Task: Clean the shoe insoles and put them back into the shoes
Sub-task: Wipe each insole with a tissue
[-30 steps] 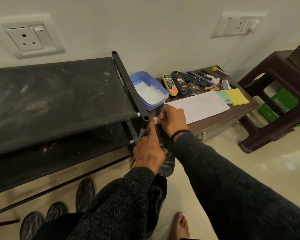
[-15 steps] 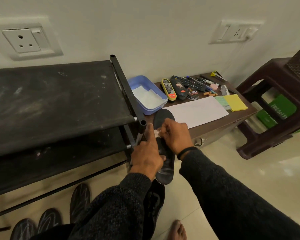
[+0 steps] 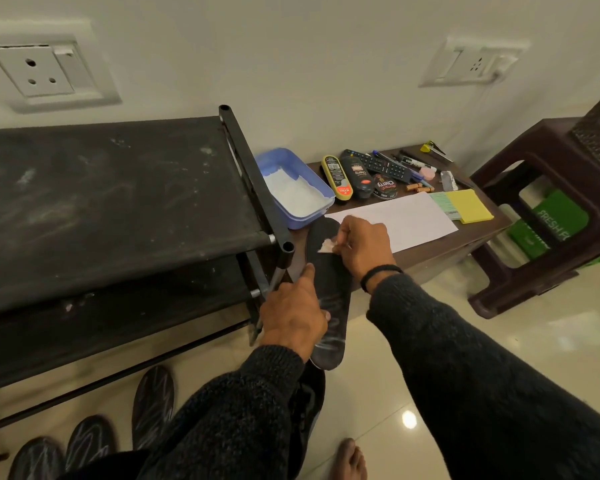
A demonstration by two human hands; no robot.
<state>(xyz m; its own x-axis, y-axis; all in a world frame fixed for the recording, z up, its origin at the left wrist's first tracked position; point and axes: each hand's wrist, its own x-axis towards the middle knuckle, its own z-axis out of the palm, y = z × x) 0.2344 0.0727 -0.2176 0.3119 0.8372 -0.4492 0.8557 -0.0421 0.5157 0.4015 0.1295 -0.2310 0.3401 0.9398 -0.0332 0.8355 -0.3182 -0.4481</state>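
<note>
A long black insole (image 3: 329, 292) with pale smears near its heel is held in the air between the shoe rack and the low table. My left hand (image 3: 293, 315) grips its lower half from the left side. My right hand (image 3: 362, 245) pinches a small white wipe (image 3: 326, 245) and presses it against the insole's upper half. A black shoe (image 3: 307, 407) stands on the floor below, mostly hidden by my left sleeve. Three more dark insoles (image 3: 153, 405) lie on the floor under the rack at the lower left.
A black fabric shoe rack (image 3: 118, 202) fills the left. The low brown table (image 3: 471, 237) carries a blue tub (image 3: 291, 188) of white powder, polish containers, a remote, white paper and sticky notes. A dark plastic stool (image 3: 551, 209) stands at right. A bare foot (image 3: 352, 459) is on the tiles.
My right hand with the wipe has slid up the insole toward its toe end, and the insole has risen a little. My left hand keeps its grip.
</note>
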